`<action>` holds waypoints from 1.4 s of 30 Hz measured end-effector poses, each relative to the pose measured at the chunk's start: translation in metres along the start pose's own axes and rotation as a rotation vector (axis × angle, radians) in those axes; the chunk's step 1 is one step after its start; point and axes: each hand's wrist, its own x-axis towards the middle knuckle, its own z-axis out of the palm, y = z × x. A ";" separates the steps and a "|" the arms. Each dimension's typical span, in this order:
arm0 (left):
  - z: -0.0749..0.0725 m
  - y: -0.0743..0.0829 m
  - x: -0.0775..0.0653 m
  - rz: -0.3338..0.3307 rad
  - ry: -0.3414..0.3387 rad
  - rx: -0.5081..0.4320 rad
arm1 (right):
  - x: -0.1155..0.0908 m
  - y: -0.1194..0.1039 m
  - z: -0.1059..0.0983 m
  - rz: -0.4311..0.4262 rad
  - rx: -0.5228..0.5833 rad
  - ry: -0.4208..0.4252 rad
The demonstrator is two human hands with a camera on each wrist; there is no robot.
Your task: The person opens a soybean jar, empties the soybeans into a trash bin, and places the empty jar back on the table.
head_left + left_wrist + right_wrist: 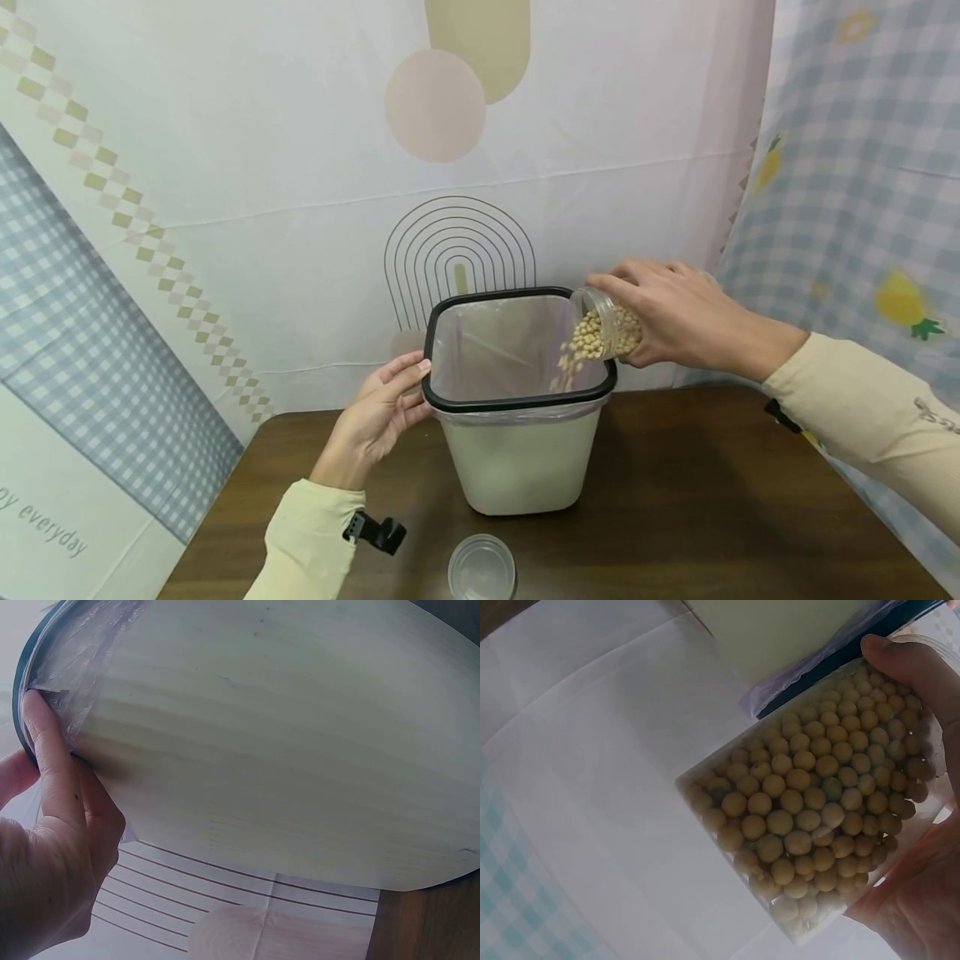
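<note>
A pale green trash bin with a black rim and a translucent liner bag stands upright on the table. My left hand pinches the bin's left rim, thumb at the top edge and fingers along the outside, as the left wrist view also shows. Over the right rim, my right hand grips a clear plastic jar, tipped with its mouth toward the bin. Dried soybeans spill from it into the bin. Many soybeans still fill the jar in the right wrist view.
A clear round lid lies on the brown wooden table in front of the bin. Patterned white cloth hangs behind, and blue checked cloth hangs at the right.
</note>
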 end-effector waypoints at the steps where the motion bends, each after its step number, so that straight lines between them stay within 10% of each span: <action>1: 0.000 0.000 0.000 0.000 0.000 0.001 | 0.000 0.000 0.000 0.000 0.000 0.000; 42: -0.002 -0.002 0.002 0.008 -0.017 -0.018 | 0.025 0.011 0.010 -0.029 -0.068 0.032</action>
